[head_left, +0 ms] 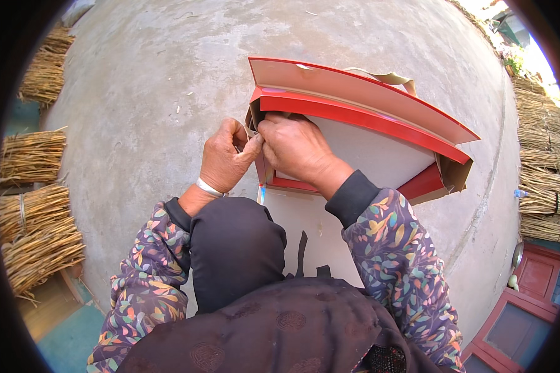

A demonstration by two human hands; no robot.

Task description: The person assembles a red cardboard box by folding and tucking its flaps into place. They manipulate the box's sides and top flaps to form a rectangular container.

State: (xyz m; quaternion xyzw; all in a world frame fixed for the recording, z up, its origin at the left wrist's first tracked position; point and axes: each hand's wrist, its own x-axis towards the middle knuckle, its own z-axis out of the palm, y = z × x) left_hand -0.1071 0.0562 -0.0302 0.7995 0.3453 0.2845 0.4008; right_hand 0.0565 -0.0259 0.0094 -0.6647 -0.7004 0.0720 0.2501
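In front of me a red cardboard box with a pale inside stands open, its long lid flap raised along the far side. My left hand, with a white bracelet at the wrist, pinches at the box's left end, thumb and fingers closed on the edge of its corner flap. Right beside it, my right hand is curled into the left end of the box. The tips of its fingers are hidden, so what they hold cannot be seen. At the right end, brown end flaps stick out.
A beige strap loops behind the raised lid. Bundles of dry stalks are stacked at the left, and more stalk bundles line the right. A red-framed door or window is at the lower right. Grey concrete floor surrounds the box.
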